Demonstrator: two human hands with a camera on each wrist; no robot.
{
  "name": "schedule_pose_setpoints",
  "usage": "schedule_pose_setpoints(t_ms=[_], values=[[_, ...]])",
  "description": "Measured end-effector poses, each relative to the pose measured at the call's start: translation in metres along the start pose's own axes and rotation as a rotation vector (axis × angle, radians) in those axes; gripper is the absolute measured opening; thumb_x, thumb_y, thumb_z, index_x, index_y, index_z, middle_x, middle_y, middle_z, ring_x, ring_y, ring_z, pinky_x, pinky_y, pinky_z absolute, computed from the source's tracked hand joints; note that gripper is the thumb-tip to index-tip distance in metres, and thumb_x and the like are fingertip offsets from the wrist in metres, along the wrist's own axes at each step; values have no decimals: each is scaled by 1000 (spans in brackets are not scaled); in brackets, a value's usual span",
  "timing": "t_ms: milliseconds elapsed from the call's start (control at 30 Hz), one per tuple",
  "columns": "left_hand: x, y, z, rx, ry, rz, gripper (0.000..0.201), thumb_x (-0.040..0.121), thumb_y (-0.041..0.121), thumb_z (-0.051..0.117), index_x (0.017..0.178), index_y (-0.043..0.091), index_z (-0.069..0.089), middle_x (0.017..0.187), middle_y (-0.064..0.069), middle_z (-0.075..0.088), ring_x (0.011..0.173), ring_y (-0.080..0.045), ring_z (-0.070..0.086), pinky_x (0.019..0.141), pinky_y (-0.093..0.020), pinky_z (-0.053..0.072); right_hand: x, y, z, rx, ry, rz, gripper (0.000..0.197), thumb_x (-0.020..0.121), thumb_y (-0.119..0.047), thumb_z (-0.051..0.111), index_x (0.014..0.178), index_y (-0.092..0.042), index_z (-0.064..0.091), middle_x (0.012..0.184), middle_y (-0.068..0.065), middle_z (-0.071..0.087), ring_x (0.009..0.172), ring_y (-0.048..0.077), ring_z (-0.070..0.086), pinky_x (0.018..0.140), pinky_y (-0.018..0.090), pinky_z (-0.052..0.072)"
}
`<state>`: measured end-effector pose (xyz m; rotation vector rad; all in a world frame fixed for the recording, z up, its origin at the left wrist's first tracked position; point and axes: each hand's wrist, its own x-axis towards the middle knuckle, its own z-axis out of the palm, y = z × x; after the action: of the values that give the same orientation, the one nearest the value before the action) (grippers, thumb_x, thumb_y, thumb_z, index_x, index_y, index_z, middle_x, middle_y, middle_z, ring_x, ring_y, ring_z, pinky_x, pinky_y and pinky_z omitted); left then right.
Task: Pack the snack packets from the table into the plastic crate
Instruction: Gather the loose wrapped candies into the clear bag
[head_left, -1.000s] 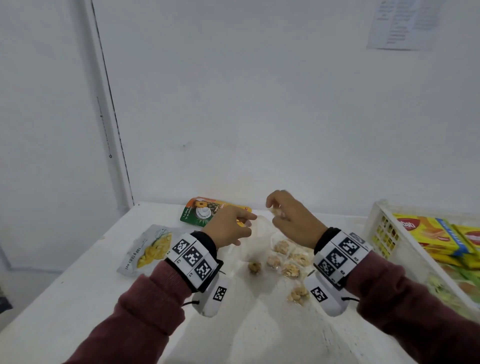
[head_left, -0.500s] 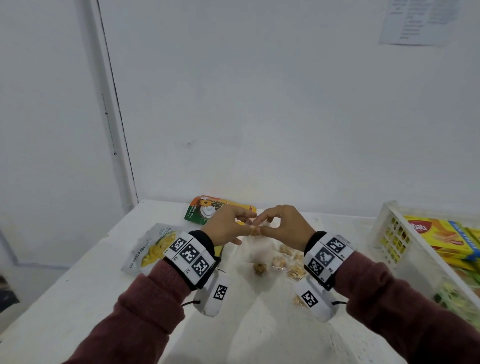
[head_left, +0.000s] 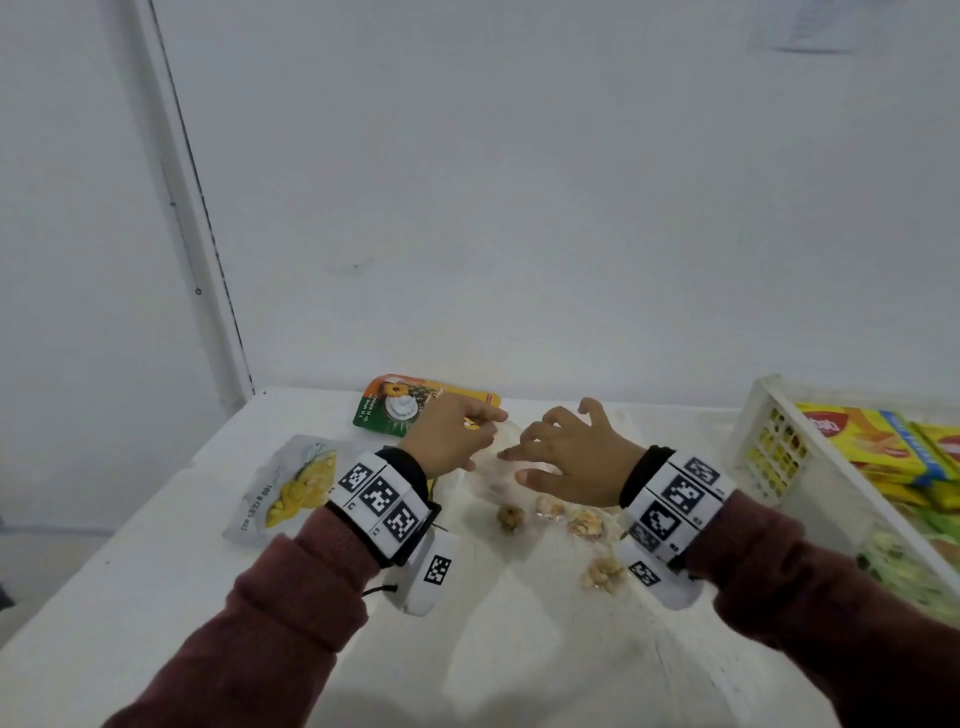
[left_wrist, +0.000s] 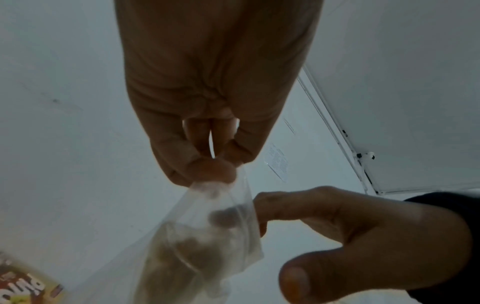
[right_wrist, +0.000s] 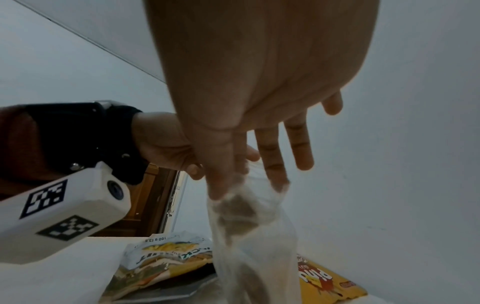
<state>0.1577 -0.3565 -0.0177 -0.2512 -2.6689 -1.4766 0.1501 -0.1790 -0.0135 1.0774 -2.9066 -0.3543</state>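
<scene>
Half a second back my two hands met fingertip to fingertip; now they've parted, and my right hand (head_left: 571, 462) has flattened out with its fingers spread and straight. My left hand (head_left: 449, 434) pinches the top of a clear bag (left_wrist: 207, 242) between thumb and fingertips, fingers curled tight on the plastic. From the left wrist view I see brown pieces inside that bag, hanging under the pinch. My right hand's fingertips (right_wrist: 276, 174) touch the bag's mouth, with nothing clamped.

On the table (head_left: 156, 571), small clear snack packets (head_left: 584, 522) lie loose at about 5 o'clock from my hands, one (head_left: 509, 518) just below my left hand, another (head_left: 602, 574) nearer me beside the right wrist. A silver pouch (head_left: 288, 486) with yellow fruit on it lies flat at 9 o'clock, just left of my left wrist. An orange-green pack (head_left: 410, 405) lies at 11 o'clock against the wall, partly behind my left hand.

The crate (head_left: 763, 447) stands at 3 o'clock, well apart from my hands, with yellow boxes (head_left: 852, 434) stacked inside
</scene>
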Motion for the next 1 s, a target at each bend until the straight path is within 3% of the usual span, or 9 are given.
schedule_pose_setpoints(t_ms=[133, 200, 267, 367, 467, 533, 667, 867, 1000], values=[[2, 2, 3, -15, 10, 20, 25, 89, 4, 50, 108, 9, 67, 95, -1, 58, 66, -5, 51, 41, -10, 44, 3, 1, -2, -150, 155, -22, 47, 92, -40, 50, 137, -41, 37, 117, -4, 56, 114, 20, 46, 102, 44, 18], [3, 3, 1, 36, 47, 30, 25, 89, 5, 50, 108, 8, 68, 84, 6, 57, 60, -5, 49, 41, -10, 42, 9, 4, 1, -223, 381, -50, 40, 68, -27, 81, 104, -38, 68, 75, -8, 68, 77, 18, 62, 83, 35, 23], [4, 4, -2, 132, 72, 46, 28, 89, 4, 49, 110, 7, 68, 89, 3, 62, 58, -8, 53, 45, -10, 40, 11, 9, 4, -234, 499, -15, 35, 49, -17, 90, 71, -37, 73, 47, -11, 60, 52, 15, 57, 70, 32, 21], [6, 6, -5, 107, 67, 46, 28, 90, 2, 48, 110, 4, 67, 113, -18, 64, 48, -4, 51, 40, -8, 37, 6, 16, 2, -40, 560, -69, 12, 69, -21, 77, 76, -30, 72, 62, -7, 63, 64, 20, 61, 75, 35, 22], [5, 5, -6, 31, 39, 26, 26, 90, 1, 47, 105, 4, 69, 108, -14, 63, 59, -4, 50, 41, -9, 43, 2, 12, 4, 59, 303, 15, 35, 86, -43, 59, 120, -34, 57, 104, -3, 54, 101, 17, 49, 91, 39, 22], [5, 4, -7, 22, 19, 12, 27, 90, 1, 46, 104, 5, 69, 101, -7, 61, 62, -3, 50, 42, -9, 44, 6, 11, 8, 84, 255, 61, 31, 89, -44, 53, 118, -33, 56, 111, -3, 49, 107, 16, 45, 91, 36, 18], [8, 0, -12, 102, 48, 21, 26, 89, 1, 50, 105, 3, 69, 90, -6, 62, 45, 2, 47, 40, -5, 33, 10, 13, 1, 230, 446, 140, 18, 93, -35, 50, 99, -27, 64, 103, -3, 55, 97, 16, 52, 77, 27, 10], [5, 3, -18, 171, 98, 37, 25, 88, 2, 51, 105, 4, 69, 98, -11, 66, 54, 1, 43, 48, -8, 33, 5, 14, -19, 309, 403, 123, 13, 93, -31, 51, 95, -25, 62, 92, -12, 56, 82, 12, 55, 83, 27, 17], [2, 2, -13, 219, 61, 31, 28, 88, 4, 51, 111, 6, 67, 113, -9, 65, 93, -20, 62, 71, -18, 45, -4, 16, -11, 516, 320, 61, 32, 86, -15, 62, 116, -23, 54, 99, -5, 59, 75, 14, 60, 81, 26, 43]])
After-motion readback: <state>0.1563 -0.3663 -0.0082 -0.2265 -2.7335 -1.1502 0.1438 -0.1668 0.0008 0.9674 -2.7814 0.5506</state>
